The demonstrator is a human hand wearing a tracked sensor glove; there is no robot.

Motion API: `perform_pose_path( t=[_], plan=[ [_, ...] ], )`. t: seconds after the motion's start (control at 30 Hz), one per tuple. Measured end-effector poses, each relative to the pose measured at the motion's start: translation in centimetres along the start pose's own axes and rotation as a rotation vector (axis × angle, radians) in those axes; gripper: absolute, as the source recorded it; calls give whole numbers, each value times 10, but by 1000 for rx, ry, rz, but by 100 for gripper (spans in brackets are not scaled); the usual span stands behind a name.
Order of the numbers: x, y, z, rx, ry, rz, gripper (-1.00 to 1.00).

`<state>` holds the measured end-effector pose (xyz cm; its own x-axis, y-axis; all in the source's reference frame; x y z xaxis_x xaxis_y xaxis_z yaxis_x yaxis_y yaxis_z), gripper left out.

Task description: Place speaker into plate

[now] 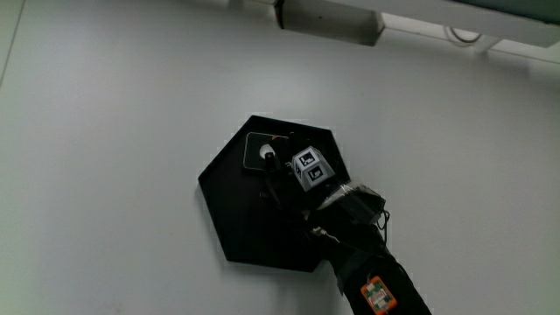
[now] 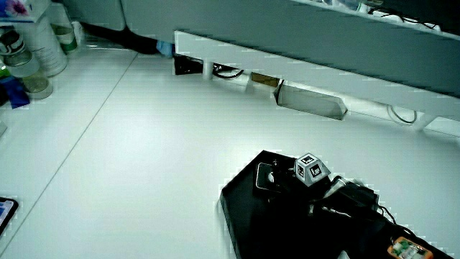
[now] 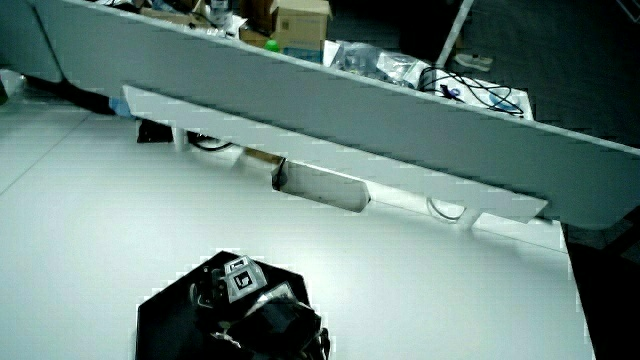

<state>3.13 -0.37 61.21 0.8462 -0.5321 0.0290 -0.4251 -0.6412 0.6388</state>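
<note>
A black hexagonal plate [image 1: 241,219] lies on the white table. The speaker [image 1: 260,150], a small dark square block with a pale round face, rests flat in the plate near the plate's edge farthest from the person. The hand [image 1: 284,178] in its black glove hovers over the plate right beside the speaker, the patterned cube [image 1: 312,168] on its back. Its forearm [image 1: 367,262] reaches in from the person's edge. In both side views the hand [image 2: 287,185] [image 3: 228,298] sits low over the plate [image 2: 248,208] [image 3: 165,320], with the speaker [image 2: 265,176] at its tip.
A low pale partition [image 2: 309,97] with cut-outs and cables runs along the table's edge farthest from the person. Bottles and jars [image 2: 39,47] stand at a table corner. A small orange-faced device [image 1: 378,294] is strapped to the forearm.
</note>
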Motion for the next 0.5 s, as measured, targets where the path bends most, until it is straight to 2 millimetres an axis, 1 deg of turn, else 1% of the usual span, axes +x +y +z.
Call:
perform_pose_path(
  t=[0.1, 0.13, 0.2, 0.23, 0.33, 0.43, 0.5],
  plan=[
    [-1, -15, -1, 63, 35, -2, -100],
    [0, -16, -5, 76, 66, -3, -100],
    [-2, -28, -2, 129, 84, 10, -100],
    [-3, -31, -8, 156, 102, 12, -100],
    [-6, -42, -17, 217, 130, -9, -100],
    [-7, -60, -21, 287, 213, -3, -100],
    [-8, -68, -26, 291, 229, -6, -100]
  ],
)
